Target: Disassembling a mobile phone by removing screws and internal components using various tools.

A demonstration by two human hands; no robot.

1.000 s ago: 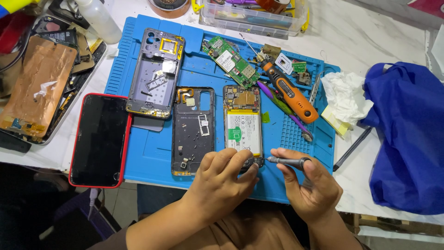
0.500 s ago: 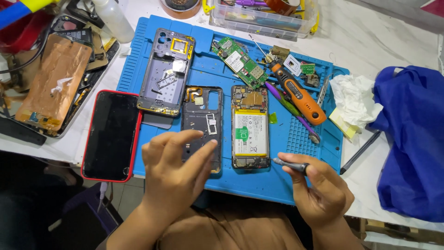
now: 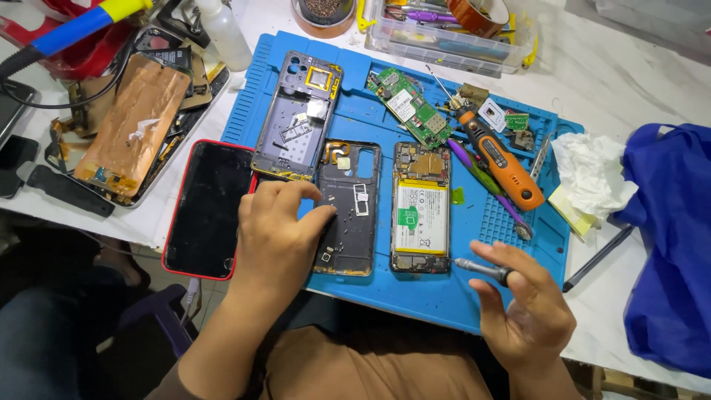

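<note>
We work at a white table (image 3: pixel 637 67) with a blue mat (image 3: pixel 444 296) spread across its middle, its near edge close to our lap. On the mat lie three opened phone parts side by side: a metal frame (image 3: pixel 296 115) at the back left, a dark back cover (image 3: pixel 354 207) in the middle, and a phone body with its battery (image 3: pixel 420 211) showing to the right of it. A green circuit board (image 3: pixel 411 107) and an orange screwdriver (image 3: pixel 498 157) lie further back, the screwdriver slanting toward the right. A red-edged phone (image 3: pixel 209 207) lies screen up, half on the mat's left edge. Beyond it sits a tray holding a copper-coloured panel (image 3: pixel 133 122). A clear plastic box (image 3: pixel 444 33) stands at the far edge, crumpled white tissue (image 3: pixel 592 174) and a blue cloth (image 3: pixel 670 244) to the right.

Our left hand (image 3: pixel 278 237) rests palm down on the dark back cover's left side, fingers curled, holding nothing that we can see. Our right hand (image 3: pixel 529 311) hovers at the mat's near right corner, thumb and forefinger pinching a small dark-tipped tool (image 3: pixel 481 268), which points left toward the phone body, the other fingers loosely spread.
</note>
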